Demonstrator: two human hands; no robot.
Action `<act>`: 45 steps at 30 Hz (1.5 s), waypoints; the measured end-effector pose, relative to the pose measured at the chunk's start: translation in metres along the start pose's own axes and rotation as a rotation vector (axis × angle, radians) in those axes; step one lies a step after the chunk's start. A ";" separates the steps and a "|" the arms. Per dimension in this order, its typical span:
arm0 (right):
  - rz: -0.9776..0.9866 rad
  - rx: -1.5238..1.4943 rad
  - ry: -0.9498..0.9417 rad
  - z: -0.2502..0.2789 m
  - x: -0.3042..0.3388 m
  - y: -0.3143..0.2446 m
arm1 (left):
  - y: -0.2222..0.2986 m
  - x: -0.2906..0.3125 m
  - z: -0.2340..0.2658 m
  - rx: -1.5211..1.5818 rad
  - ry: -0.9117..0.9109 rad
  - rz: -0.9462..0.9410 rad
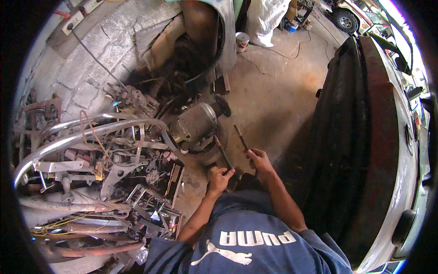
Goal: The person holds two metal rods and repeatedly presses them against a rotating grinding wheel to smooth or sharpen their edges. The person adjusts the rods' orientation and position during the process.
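Observation:
My left hand [220,181] is closed around the lower end of a dark metal rod [222,151], which slants up and to the left toward the bench grinder [197,122]. In my right hand [259,161] is a second dark rod [241,137], held by its near end, its far tip pointing away from me. The two rods are apart. The grinder has a rounded grey motor body and a dark wheel [222,106] at its right end. Whether the left rod's tip touches the grinder or its stand, I cannot tell. What kind of rods these are does not show.
A heap of metal parts [119,176] and a bent chrome tube [98,129] crowd the left side. At right stands a vehicle body [381,114]. Beyond the grinder are a white bucket [242,40], a silvery sheet-wrapped bundle [267,20] and concrete floor [267,86].

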State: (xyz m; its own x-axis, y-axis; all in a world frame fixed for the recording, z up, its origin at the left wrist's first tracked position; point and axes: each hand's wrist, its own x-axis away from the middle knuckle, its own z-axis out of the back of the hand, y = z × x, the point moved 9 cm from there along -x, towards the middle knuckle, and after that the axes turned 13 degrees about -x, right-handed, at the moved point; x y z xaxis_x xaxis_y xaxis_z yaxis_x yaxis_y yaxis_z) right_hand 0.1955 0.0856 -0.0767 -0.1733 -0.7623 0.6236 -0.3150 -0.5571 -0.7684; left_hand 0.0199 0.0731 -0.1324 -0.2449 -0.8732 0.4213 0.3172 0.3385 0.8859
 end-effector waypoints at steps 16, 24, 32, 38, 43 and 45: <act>-0.290 -0.524 -0.575 0.015 -0.166 -0.080 | 0.077 -0.122 -0.026 0.185 0.464 0.090; -0.224 -0.117 -1.056 -0.036 -0.150 -0.217 | 0.161 -0.120 -0.022 0.346 0.800 0.007; -0.073 0.088 -1.476 -0.091 -0.104 -0.264 | 0.200 -0.117 0.001 0.706 0.988 -0.212; 0.078 0.289 -1.036 -0.081 -0.154 -0.215 | 0.114 -0.148 -0.035 0.811 0.987 -0.102; 0.165 0.520 -0.954 -0.039 -0.200 -0.174 | 0.044 -0.187 -0.128 0.875 0.861 0.257; -0.163 0.412 -0.757 0.001 -0.237 -0.146 | 0.036 -0.193 -0.147 0.549 0.700 0.392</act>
State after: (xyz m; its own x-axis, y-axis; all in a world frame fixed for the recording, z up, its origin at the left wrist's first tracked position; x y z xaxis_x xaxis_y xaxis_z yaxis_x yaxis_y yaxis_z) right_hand 0.2831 0.3474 -0.1120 0.5567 -0.5950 0.5797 0.1053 -0.6417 -0.7597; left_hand 0.2134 0.2026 -0.2102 0.4442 -0.6145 0.6520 -0.2547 0.6111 0.7495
